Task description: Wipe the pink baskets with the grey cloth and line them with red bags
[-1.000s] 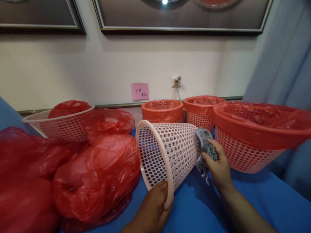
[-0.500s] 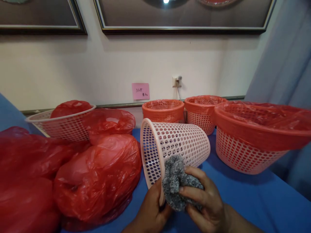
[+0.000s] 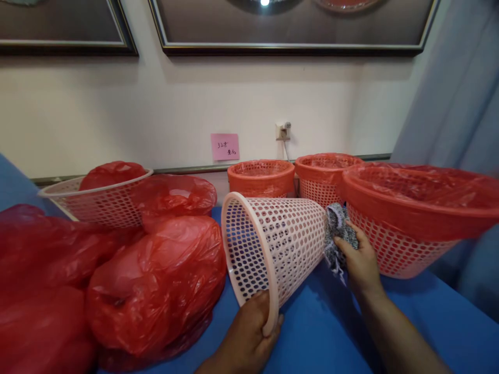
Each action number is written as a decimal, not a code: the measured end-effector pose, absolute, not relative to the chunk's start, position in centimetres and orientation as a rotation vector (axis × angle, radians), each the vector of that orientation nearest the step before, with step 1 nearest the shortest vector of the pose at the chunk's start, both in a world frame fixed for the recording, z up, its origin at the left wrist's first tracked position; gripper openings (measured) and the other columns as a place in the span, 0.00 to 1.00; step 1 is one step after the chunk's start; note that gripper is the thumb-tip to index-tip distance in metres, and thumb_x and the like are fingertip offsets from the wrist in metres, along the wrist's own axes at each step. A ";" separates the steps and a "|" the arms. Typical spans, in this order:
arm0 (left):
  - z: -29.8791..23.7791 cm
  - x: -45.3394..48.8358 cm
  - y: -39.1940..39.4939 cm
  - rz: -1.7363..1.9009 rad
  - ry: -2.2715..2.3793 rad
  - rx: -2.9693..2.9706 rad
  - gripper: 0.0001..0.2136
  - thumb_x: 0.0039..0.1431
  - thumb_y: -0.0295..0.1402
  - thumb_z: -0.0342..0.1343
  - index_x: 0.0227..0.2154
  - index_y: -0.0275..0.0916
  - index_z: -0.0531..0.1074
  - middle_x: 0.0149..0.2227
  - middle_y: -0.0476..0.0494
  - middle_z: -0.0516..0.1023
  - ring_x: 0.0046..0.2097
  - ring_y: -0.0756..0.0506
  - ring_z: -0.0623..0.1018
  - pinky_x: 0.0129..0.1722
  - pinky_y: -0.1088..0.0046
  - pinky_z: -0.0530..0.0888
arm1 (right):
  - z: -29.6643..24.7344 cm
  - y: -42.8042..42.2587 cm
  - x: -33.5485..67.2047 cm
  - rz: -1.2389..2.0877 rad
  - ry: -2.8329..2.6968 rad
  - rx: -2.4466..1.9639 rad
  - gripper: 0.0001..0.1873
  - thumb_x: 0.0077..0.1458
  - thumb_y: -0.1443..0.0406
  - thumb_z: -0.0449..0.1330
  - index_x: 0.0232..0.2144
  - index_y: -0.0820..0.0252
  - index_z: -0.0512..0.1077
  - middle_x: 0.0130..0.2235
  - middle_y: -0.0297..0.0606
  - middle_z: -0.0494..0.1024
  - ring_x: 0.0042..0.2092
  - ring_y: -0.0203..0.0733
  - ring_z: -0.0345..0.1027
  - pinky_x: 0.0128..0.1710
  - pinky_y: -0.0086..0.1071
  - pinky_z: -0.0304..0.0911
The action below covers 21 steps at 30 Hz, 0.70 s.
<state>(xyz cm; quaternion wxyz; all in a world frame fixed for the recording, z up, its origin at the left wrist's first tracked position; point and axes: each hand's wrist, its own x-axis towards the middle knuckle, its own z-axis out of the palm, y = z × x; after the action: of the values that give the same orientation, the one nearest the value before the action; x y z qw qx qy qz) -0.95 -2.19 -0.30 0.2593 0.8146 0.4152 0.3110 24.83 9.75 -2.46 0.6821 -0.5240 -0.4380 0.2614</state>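
A pale pink perforated plastic wastebasket (image 3: 296,234) lies on its side, its open mouth facing left and toward me. My left hand (image 3: 249,332) grips the near part of its rim, fingers wrapped round the edge. In my right hand (image 3: 360,254) is a bunched grey cleaning cloth (image 3: 338,234), pressed against the basket's base end at the right. Part of the cloth hangs below my fingers.
Red plastic bags (image 3: 156,285) are heaped at the left, beside a white basket (image 3: 105,200). Bag-lined baskets stand behind, and a large lined pink basket (image 3: 397,244) is close to my right hand. A blue cloth (image 3: 323,332) covers the table.
My right hand has moved the cloth from near the rim along to the basket's base, away to the right. My left hand keeps its hold on the rim; the basket has tilted slightly.
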 end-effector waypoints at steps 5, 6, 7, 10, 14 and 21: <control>-0.5 -0.8 -2.2 0.759 1.185 2.241 0.25 0.65 0.28 0.53 0.64 0.49 0.67 0.61 0.42 0.76 0.59 0.38 0.76 0.65 0.56 0.69 | -2.1 7.1 22.6 0.257 -1.301 -1.035 0.25 0.55 0.62 0.63 0.56 0.55 0.73 0.60 0.46 0.71 0.64 0.56 0.63 0.65 0.57 0.58; -0.6 -0.7 -2.1 0.749 1.199 2.240 0.27 0.63 0.26 0.54 0.64 0.49 0.67 0.61 0.42 0.76 0.59 0.38 0.76 0.65 0.56 0.69 | -2.0 6.1 22.0 0.183 -1.401 -0.957 0.25 0.56 0.64 0.62 0.56 0.54 0.72 0.62 0.46 0.68 0.66 0.56 0.62 0.64 0.57 0.59; -0.8 -0.7 -2.0 0.739 1.203 2.238 0.28 0.62 0.25 0.54 0.64 0.49 0.67 0.61 0.42 0.76 0.60 0.38 0.75 0.65 0.56 0.69 | -1.9 5.1 21.5 0.127 -1.491 -0.871 0.26 0.56 0.67 0.61 0.58 0.53 0.70 0.63 0.46 0.66 0.66 0.56 0.61 0.63 0.56 0.61; -1.2 -0.7 -1.7 0.718 1.187 2.235 0.31 0.58 0.23 0.55 0.65 0.49 0.67 0.63 0.41 0.74 0.60 0.37 0.75 0.64 0.56 0.70 | -1.6 2.2 20.6 0.033 -1.684 -0.610 0.31 0.53 0.74 0.58 0.59 0.52 0.68 0.67 0.46 0.61 0.66 0.56 0.62 0.58 0.50 0.70; -1.2 -0.7 -1.6 0.702 1.174 2.231 0.32 0.57 0.22 0.55 0.64 0.49 0.67 0.63 0.41 0.73 0.61 0.37 0.74 0.64 0.55 0.70 | -1.4 1.0 20.4 0.051 -1.748 -0.481 0.33 0.51 0.76 0.57 0.59 0.52 0.68 0.68 0.45 0.59 0.65 0.55 0.63 0.54 0.46 0.74; -2.2 -0.9 -1.3 0.708 1.241 2.229 0.30 0.59 0.21 0.52 0.64 0.48 0.67 0.63 0.42 0.74 0.61 0.39 0.74 0.65 0.54 0.69 | -2.4 6.4 22.3 0.129 -1.533 -0.890 0.26 0.56 0.68 0.60 0.57 0.52 0.71 0.63 0.45 0.66 0.64 0.54 0.64 0.63 0.53 0.62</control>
<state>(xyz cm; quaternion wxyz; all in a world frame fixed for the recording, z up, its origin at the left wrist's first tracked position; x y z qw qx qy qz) -0.93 -1.31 -2.22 0.2446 0.8162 0.4546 0.2593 22.25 6.43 -2.36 0.6305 -0.3887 -0.6695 0.0562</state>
